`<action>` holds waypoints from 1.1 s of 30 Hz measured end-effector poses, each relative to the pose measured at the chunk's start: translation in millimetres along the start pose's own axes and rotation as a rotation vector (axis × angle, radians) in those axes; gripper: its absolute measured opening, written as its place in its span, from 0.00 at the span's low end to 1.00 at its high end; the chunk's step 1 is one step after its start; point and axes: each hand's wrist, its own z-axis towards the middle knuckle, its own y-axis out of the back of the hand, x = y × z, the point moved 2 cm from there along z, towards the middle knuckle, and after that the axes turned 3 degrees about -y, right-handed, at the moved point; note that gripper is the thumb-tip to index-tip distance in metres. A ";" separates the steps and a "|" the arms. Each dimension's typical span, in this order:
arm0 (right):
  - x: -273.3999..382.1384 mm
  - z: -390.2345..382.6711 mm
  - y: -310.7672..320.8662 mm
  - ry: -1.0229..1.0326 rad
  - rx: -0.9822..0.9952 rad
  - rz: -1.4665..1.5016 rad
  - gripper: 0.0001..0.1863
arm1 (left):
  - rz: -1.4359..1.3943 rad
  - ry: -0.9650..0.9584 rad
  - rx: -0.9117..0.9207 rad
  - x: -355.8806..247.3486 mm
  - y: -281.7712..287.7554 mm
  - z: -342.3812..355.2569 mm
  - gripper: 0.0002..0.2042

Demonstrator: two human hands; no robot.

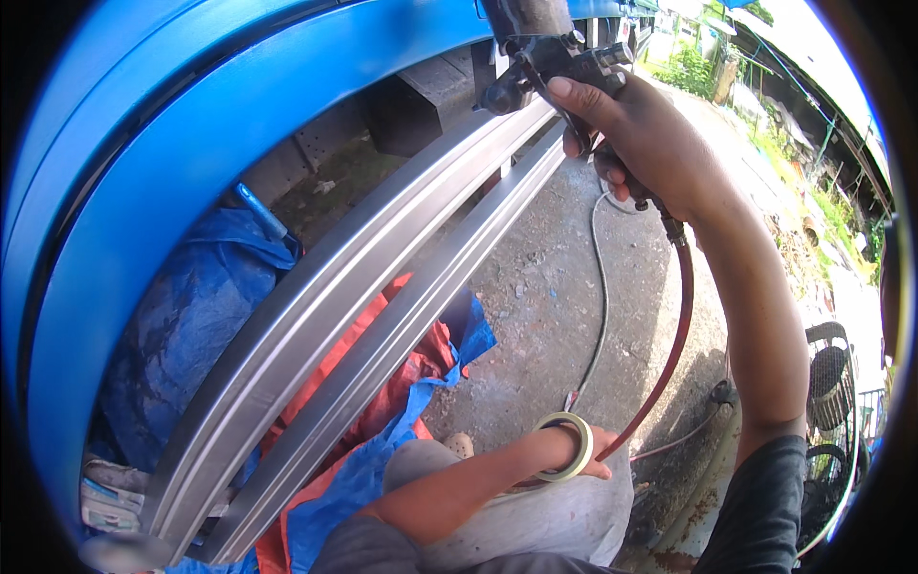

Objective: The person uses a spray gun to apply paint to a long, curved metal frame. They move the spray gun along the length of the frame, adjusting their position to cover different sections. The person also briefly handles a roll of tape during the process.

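Note:
In my right hand (660,139), raised at the upper middle, is a dark spray gun (550,72) with a cup on top. My fingers wrap its handle, beside the far end of two long grey metal rails (330,273). From the handle's base a red hose (685,306) curves down to my left hand (595,450). That hand is low over my lap, its fingers closed around the hose; part of the grip is hidden. A roll of masking tape (585,457) hangs around my left wrist like a bracelet.
A blue vehicle body panel (191,143) arches along the left, above the rails. Beneath them lie blue tarp (182,335) and red sheeting (421,349). A thin grey hose (604,287) trails over the concrete ground (516,354). At the right stands a fan-like wire cage (830,383).

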 end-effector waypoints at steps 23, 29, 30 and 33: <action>-100.7 -69.0 -44.6 -0.153 -0.016 0.382 0.21 | -1.090 -0.554 -0.774 31.7 43.4 -18.0 0.18; -148.0 -28.3 -24.2 -0.215 -0.382 0.256 0.19 | -0.912 -0.454 -0.797 23.2 40.3 -25.2 0.14; -152.5 -24.9 -20.4 -0.215 -0.405 0.207 0.20 | -0.893 -0.432 -0.774 20.8 39.0 -26.9 0.13; -157.3 -25.1 -20.8 -0.183 -0.450 0.193 0.21 | -0.866 -0.333 -0.705 12.2 33.2 -30.0 0.11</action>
